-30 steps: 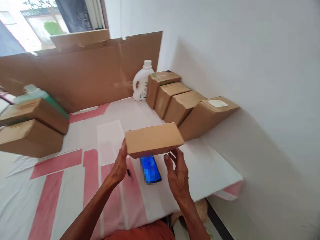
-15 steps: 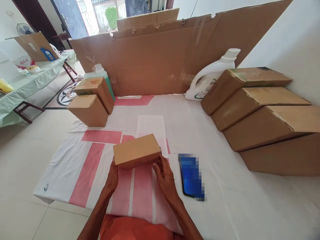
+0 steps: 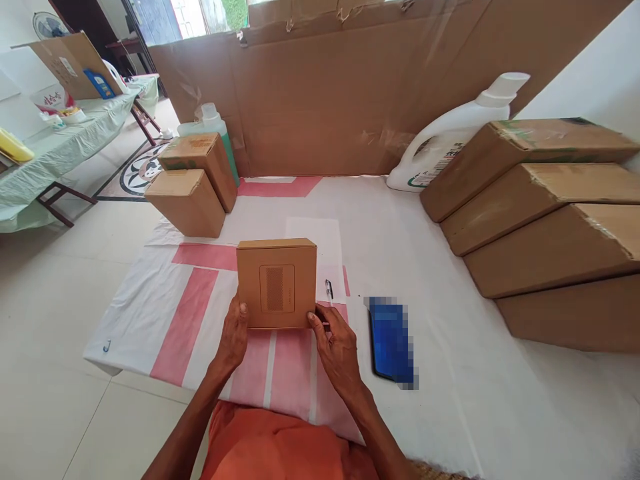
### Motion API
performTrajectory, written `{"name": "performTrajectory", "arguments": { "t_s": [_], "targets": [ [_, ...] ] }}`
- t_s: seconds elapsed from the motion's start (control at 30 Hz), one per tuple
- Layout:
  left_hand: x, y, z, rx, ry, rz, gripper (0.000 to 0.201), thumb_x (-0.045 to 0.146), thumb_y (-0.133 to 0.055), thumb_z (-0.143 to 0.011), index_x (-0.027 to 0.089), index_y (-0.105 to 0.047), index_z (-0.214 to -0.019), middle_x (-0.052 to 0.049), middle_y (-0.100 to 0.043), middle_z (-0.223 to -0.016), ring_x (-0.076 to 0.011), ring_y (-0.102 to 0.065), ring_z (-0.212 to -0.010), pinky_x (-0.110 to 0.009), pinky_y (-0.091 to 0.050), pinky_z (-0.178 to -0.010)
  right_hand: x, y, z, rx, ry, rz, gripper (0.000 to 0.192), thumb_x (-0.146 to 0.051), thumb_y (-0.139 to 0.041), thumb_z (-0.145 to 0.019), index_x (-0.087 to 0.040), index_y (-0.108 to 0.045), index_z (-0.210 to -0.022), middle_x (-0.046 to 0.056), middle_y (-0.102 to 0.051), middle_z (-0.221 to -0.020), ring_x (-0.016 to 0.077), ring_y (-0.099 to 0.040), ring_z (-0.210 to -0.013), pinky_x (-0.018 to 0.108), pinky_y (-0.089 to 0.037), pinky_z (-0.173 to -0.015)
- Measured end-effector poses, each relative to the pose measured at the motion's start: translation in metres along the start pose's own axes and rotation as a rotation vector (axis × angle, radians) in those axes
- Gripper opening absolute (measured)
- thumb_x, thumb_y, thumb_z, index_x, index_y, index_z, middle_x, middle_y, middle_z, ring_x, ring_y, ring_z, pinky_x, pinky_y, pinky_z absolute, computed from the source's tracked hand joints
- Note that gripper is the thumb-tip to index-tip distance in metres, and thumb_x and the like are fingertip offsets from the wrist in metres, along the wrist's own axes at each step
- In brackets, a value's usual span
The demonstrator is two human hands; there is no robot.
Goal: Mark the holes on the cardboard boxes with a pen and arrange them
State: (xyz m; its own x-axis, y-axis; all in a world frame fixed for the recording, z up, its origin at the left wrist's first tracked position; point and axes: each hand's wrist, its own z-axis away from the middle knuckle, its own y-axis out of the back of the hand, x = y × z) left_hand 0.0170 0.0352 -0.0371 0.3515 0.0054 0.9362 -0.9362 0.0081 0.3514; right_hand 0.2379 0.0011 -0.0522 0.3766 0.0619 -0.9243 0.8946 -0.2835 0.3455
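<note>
Tipping the small cardboard box (image 3: pixel 277 285) up so its printed face is now showing, both hands, left hand (image 3: pixel 234 333) and right hand (image 3: pixel 336 343), are keeping a closed grip on its lower corners, just above the pink-striped sheet (image 3: pixel 175 320) beside the phone (image 3: pixel 391 341).

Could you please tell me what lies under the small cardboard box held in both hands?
Behind the small cardboard box, a white sheet and a pen show on the red-and-white cover; whatever lies directly beneath is hidden.
</note>
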Motion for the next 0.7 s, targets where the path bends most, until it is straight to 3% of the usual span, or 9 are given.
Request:
{"name": "performTrajectory", "arguments": {
  "t_s": [0.2,0.3,0.4,0.5,0.6,0.7],
  "targets": [
    [0.0,0.0,0.01,0.027,0.03,-0.115,0.071,0.066,-0.031,-0.107,0.023,-0.036,-0.163,-0.016,-0.042,-0.164,-0.0278,-0.038,-0.154,-0.053,-0.028,-0.13,0.008,-0.007,0.004,-0.08,-0.042,-0.034,0.039,-0.044,-0.053,-0.106,-0.019,-0.068,-0.132,0.014,-0.072,-0.117,0.0245,-0.071,-0.098,0.038,-0.063,-0.079],
    [-0.001,0.002,0.013,0.014,0.058,-0.11,0.07,0.066,-0.036,-0.106,0.025,-0.036,-0.163,-0.016,-0.044,-0.161,-0.0289,-0.041,-0.151,-0.053,-0.034,-0.126,0.015,-0.011,0.003,-0.105,-0.042,-0.044,0.051,-0.044,-0.06,-0.103,-0.022,-0.057,-0.149,0.016,-0.066,-0.14,0.0283,-0.068,-0.12,0.048,-0.061,-0.098],
    [-0.002,0.006,0.016,-0.032,0.082,-0.053,0.069,0.063,-0.044,-0.105,0.026,-0.037,-0.163,-0.016,-0.051,-0.154,-0.0292,-0.054,-0.138,-0.05,-0.046,-0.116,0.018,-0.014,0.001,-0.137,0.0,-0.021,0.063,-0.043,-0.061,-0.101,-0.025,-0.045,-0.16,0.016,-0.058,-0.154,0.0318,-0.059,-0.138,0.058,-0.05,-0.115],
    [0.006,0.012,0.021,-0.008,0.035,-0.119,0.066,0.057,-0.049,-0.105,0.028,-0.038,-0.162,-0.013,-0.059,-0.139,-0.0257,-0.063,-0.119,-0.046,-0.054,-0.101,0.01,-0.008,-0.003,-0.132,-0.001,-0.043,0.059,-0.042,-0.056,-0.103,-0.025,-0.048,-0.159,0.016,-0.059,-0.154,0.0312,-0.063,-0.133,0.053,-0.057,-0.107],
    [0.026,0.021,0.026,0.063,-0.135,-0.295,0.059,0.051,-0.052,-0.105,0.027,-0.045,-0.158,-0.009,-0.063,-0.117,-0.022,-0.062,-0.097,-0.04,-0.057,-0.085,-0.011,0.007,-0.012,-0.09,-0.055,-0.053,0.057,-0.046,-0.06,-0.102,-0.025,-0.054,-0.155,0.015,-0.061,-0.152,0.0267,-0.072,-0.108,0.043,-0.063,-0.088],
    [0.05,0.028,0.027,0.115,-0.355,-0.411,0.052,0.046,-0.055,-0.105,0.025,-0.053,-0.152,-0.01,-0.061,-0.116,-0.0231,-0.062,-0.1,-0.039,-0.058,-0.084,-0.032,0.025,-0.026,-0.047,-0.087,-0.087,0.058,-0.053,-0.061,-0.1,-0.024,-0.059,-0.15,0.014,-0.065,-0.145,0.026,-0.07,-0.107,0.04,-0.062,-0.085]
  ]
}}
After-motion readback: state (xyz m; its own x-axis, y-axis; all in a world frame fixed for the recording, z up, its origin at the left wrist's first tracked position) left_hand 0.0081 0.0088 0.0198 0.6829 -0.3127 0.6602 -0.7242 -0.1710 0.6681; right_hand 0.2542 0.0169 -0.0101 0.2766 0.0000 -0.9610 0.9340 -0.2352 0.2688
